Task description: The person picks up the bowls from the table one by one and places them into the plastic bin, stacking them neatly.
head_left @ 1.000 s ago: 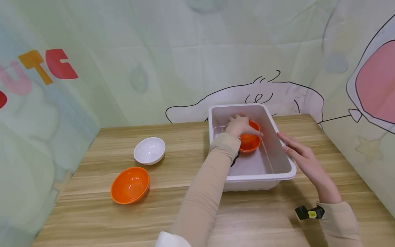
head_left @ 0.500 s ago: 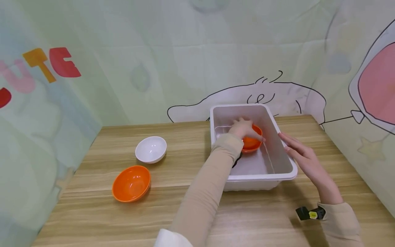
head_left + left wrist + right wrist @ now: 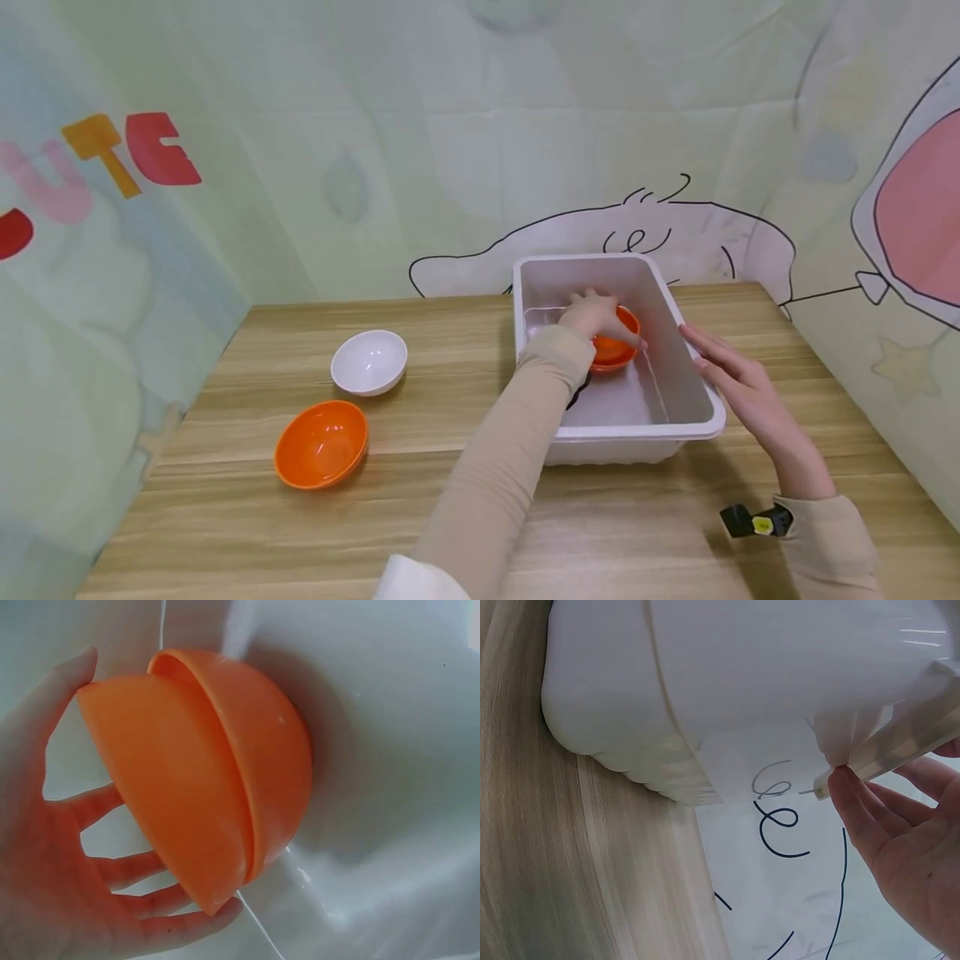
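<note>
In the head view my left hand point(image 3: 591, 318) reaches into a light grey plastic tub point(image 3: 637, 432). The left wrist view shows it gripping an orange bowl point(image 3: 165, 780) by the rim, thumb on one side and fingertips on the other. That bowl sits partly inside a second orange bowl point(image 3: 274, 750), tilted against it. Most of both bowls is hidden behind the hand in the head view. My right hand point(image 3: 738, 379) rests straight fingers on the tub's right rim; in the right wrist view its fingertips point(image 3: 841, 780) touch the rim's edge.
Left of the tub, a white bowl point(image 3: 369, 363) and another orange bowl point(image 3: 322, 445) stand upright on the wooden table point(image 3: 420, 500). A printed cloth backdrop point(image 3: 360, 150) rises right behind the table. The tub's walls surround the left hand.
The left hand and the orange bowl inside the tub shift very slightly to the right, much as the whole view drifts. The right hand stays on the rim.
</note>
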Demonstrator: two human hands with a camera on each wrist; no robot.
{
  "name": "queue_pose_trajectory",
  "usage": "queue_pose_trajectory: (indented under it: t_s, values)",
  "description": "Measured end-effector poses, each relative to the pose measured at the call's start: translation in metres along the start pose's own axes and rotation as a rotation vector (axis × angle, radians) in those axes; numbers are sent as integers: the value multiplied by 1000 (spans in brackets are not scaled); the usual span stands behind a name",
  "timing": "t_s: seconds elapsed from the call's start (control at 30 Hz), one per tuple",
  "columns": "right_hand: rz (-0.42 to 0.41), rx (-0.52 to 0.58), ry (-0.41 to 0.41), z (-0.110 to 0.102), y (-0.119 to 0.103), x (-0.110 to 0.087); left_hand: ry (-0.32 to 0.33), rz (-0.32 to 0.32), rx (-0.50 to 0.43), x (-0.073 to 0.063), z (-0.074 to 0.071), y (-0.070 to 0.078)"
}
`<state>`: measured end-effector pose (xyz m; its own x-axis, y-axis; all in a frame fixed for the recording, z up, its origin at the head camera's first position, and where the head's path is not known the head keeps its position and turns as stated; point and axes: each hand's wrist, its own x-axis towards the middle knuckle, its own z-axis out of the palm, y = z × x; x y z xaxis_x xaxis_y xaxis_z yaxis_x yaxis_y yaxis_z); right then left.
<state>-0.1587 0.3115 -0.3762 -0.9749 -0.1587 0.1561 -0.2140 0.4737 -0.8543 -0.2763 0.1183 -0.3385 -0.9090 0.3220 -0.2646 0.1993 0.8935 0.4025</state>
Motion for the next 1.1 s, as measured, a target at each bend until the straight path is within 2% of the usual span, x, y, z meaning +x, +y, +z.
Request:
queue_pose_trajectory:
  t_s: [0.5, 1.1]
  values:
    - [-6, 11, -2, 0, 0, -1, -34, 20, 66, 4, 5, 0]
    - [-8, 16, 0, 0, 0, -1, -14, 40, 64, 6, 7, -1]
